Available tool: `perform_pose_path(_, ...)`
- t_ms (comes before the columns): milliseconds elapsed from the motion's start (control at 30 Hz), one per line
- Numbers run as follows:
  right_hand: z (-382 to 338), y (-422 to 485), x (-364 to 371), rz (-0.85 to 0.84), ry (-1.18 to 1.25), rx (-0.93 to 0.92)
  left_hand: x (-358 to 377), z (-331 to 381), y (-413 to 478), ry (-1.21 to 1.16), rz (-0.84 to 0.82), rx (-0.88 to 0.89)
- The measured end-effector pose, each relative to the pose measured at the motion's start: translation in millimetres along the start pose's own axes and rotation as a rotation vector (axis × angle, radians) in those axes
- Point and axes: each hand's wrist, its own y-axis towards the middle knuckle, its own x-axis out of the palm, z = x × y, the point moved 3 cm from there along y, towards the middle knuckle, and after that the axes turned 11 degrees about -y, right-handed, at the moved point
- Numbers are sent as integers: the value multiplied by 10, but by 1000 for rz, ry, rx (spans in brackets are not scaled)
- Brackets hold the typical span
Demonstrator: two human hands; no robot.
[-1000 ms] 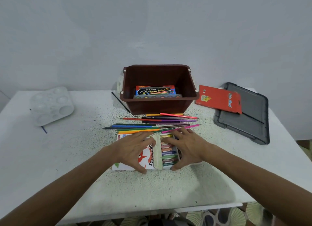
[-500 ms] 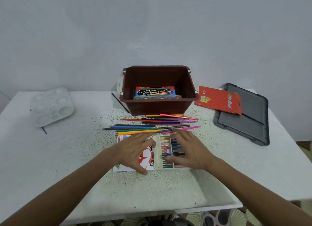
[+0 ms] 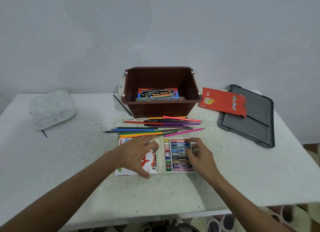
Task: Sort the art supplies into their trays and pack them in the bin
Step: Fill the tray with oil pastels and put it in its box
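On the head view, a white speckled table [image 3: 225,171] is seen from above. A white cardboard sleeve with red letters [image 3: 153,164] is laid flat near the front edge. It is held by the left hand [image 3: 136,153], with the fingers spread over its top and the thumb hooked at its near edge. A white tray full of oil pastel sticks [image 3: 178,160] is pulled partway out of the sleeve, to the right. The right hand [image 3: 201,156] is curled at the right end of the tray, and its fingertips [image 3: 188,152] are set on the sticks. It cannot be told if a stick is pinched or only touched. A loose bunch of long coloured pencils [image 3: 155,127] is spread just behind the sleeve. Behind the pencils a deep brown plastic bin [image 3: 161,109] is placed, and a bright water colour box [image 3: 157,93] is laid inside it. A thin black paintbrush [image 3: 123,106] is laid by the bin's left side. A flat red pencil box [image 3: 223,102] is rested partly on a grey plastic lid [image 3: 252,126], off to the right. A white plastic paint palette [image 3: 52,108] is set far to the left.
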Motion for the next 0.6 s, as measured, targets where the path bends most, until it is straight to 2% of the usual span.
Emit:
perform_pose_path(100, -90, -50, 75, 11, -9, -23, -2, 3, 1, 3, 6, 10)
perform_pose_path(333, -338, -152, 378, -84, 39, -108, 3, 77, 15, 12, -9, 15)
perform_pose_path(600, -302, -137, 334, -72, 153, 26, 48, 48, 3, 6, -9, 8)
